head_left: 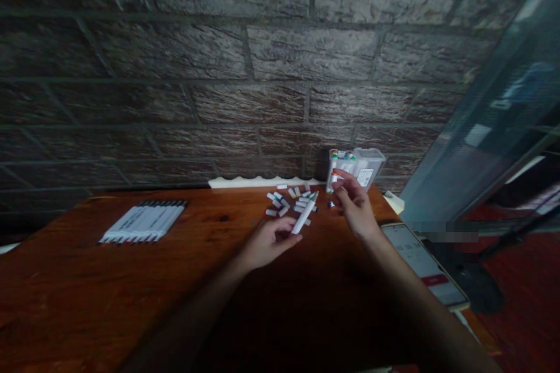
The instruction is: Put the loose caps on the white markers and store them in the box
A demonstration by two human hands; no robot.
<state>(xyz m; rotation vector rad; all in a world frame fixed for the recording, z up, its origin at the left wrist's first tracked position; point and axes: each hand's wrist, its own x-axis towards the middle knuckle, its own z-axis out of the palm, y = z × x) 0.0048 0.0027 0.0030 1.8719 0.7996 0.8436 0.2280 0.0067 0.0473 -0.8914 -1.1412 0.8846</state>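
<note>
My left hand (273, 242) is closed around a white marker (303, 217), whose uncapped, greenish tip points up and away to the right. Just right of it, my right hand (353, 204) is raised in a pinch, its fingertips on a small white marker cap (334, 178) with an orange end. Loose white caps (280, 201) with coloured ends lie scattered on the table beyond my left hand. Behind my right hand stands a clear plastic box (370, 160) holding several white markers with coloured ends. A single cap (331, 204) lies near the right fingertips.
On the left of the wooden table (210, 280), a row of white markers (144, 222) lies side by side. A phone (424, 265) rests along the right edge beside my right forearm. A white wavy-edged strip (262, 182) runs along the foot of the brick wall (280, 99).
</note>
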